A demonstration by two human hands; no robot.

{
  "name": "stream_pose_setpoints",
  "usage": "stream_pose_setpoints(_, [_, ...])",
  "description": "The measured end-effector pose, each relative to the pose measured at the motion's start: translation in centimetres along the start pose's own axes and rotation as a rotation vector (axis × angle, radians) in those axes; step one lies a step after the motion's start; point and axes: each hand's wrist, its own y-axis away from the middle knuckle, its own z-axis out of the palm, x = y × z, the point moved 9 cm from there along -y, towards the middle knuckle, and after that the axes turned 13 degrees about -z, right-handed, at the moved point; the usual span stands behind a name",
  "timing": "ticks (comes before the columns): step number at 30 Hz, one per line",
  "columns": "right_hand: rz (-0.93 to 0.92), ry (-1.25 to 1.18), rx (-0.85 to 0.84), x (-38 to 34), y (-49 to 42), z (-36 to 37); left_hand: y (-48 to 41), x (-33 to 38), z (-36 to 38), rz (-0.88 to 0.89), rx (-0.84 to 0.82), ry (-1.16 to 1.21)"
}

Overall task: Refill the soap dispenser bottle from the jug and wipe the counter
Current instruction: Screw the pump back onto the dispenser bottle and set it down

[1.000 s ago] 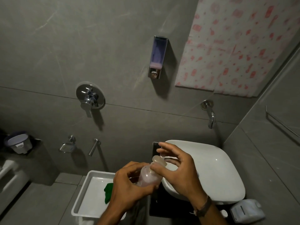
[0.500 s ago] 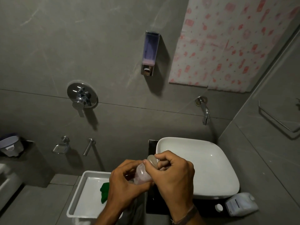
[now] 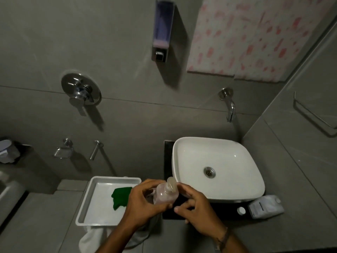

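Observation:
A small clear soap bottle [image 3: 165, 195] with pinkish liquid and a pump top is held low in the middle of the view, above the dark counter's left end. My left hand [image 3: 144, 203] wraps around its body. My right hand [image 3: 196, 209] is at the bottle's right side, fingers against its neck and lower edge. The white jug [image 3: 265, 206] lies on its side on the dark counter [image 3: 168, 159] at the right of the basin, with its white cap [image 3: 241, 210] loose beside it. A green cloth [image 3: 120, 197] lies in the white tray [image 3: 91, 203].
A white basin [image 3: 217, 168] sits on the counter under a wall tap [image 3: 230, 108]. A wall soap dispenser [image 3: 162, 30] hangs above. A shower mixer [image 3: 81, 92] and a towel rail [image 3: 313, 115] are on the walls. White fabric [image 3: 91, 238] hangs below the tray.
The view tilted down, bringing the basin drain and jug into sight. My right hand came off the pump top and lowered to the bottle's side. The left hand keeps its hold.

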Motion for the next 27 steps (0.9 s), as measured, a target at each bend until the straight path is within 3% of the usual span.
stream_pose_setpoints(6, [0.143,-0.046,0.249,9.6,1.7,0.3,0.1,-8.2,4.6,-0.202,-0.108,-0.013])
stream_pose_setpoints(13, [0.269,-0.022,0.403,16.9,2.5,0.4,-1.4,-15.8,8.5,-0.396,-0.147,-0.044])
stream_pose_setpoints(27, [0.316,-0.088,0.488,21.1,-0.2,0.3,-5.1,-19.2,10.1,-0.458,-0.11,0.014])
